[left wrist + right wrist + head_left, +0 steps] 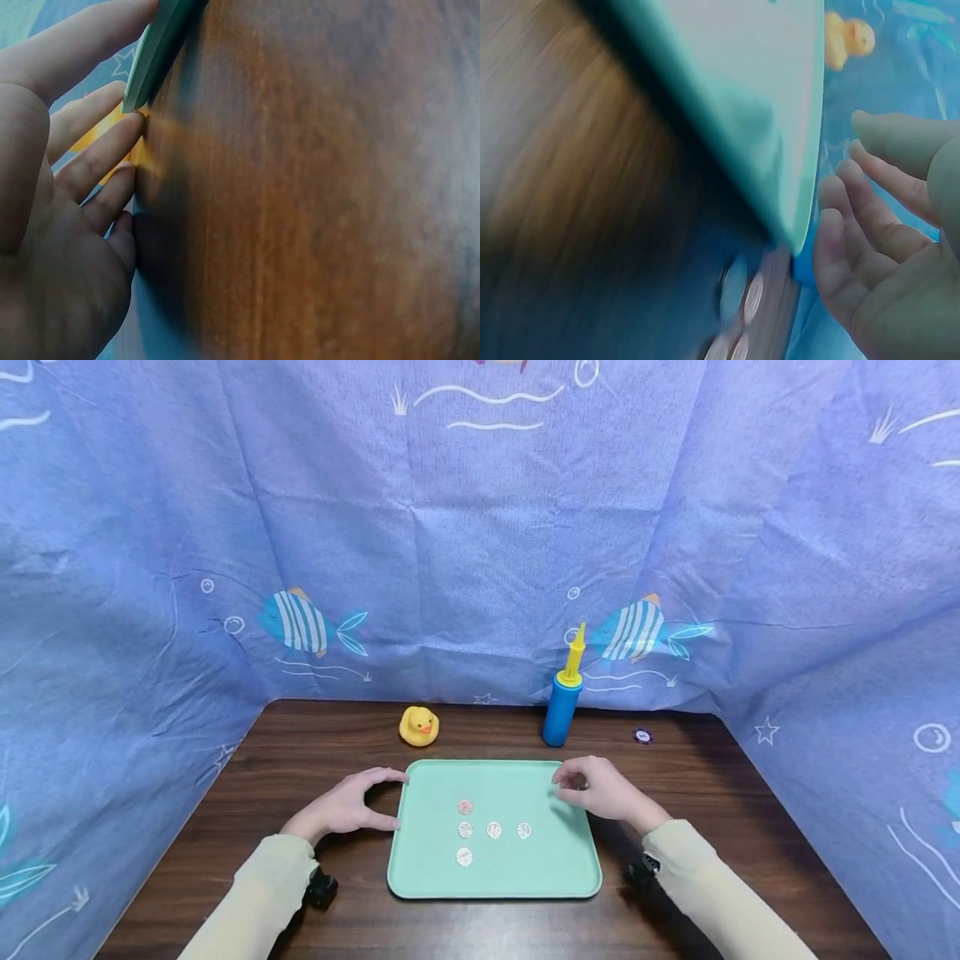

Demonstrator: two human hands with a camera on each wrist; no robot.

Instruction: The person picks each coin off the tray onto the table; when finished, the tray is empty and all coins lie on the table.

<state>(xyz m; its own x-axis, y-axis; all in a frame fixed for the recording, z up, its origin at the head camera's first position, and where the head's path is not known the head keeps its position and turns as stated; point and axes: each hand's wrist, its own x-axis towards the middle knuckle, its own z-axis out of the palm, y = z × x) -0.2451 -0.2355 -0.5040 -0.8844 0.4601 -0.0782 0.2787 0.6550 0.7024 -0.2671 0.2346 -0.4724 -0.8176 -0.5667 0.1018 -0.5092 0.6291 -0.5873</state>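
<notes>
A mint-green tray [525, 877] lies flat on the dark wooden table. On it, several coins [465, 831] are laid out, one coppery and the others silvery: a column of three, with two more in a row to the right of its middle coin. My left hand [348, 806] is at the tray's left rim, thumb and fingers spread wide, fingertips at the edge. Over the tray's right rim hovers my right hand [600, 789], fingers loosely bent, with a gap between thumb and fingers and nothing held. The right wrist view also shows several round coin-like discs [753, 298] beside the tray.
Behind the tray stand a yellow rubber duck [418, 727] and a blue hand pump [562, 706] with a yellow nozzle. A dark-rimmed poker chip [642, 736] lies at the back right. A blue fish-print cloth [480, 568] hangs around the table [720, 793].
</notes>
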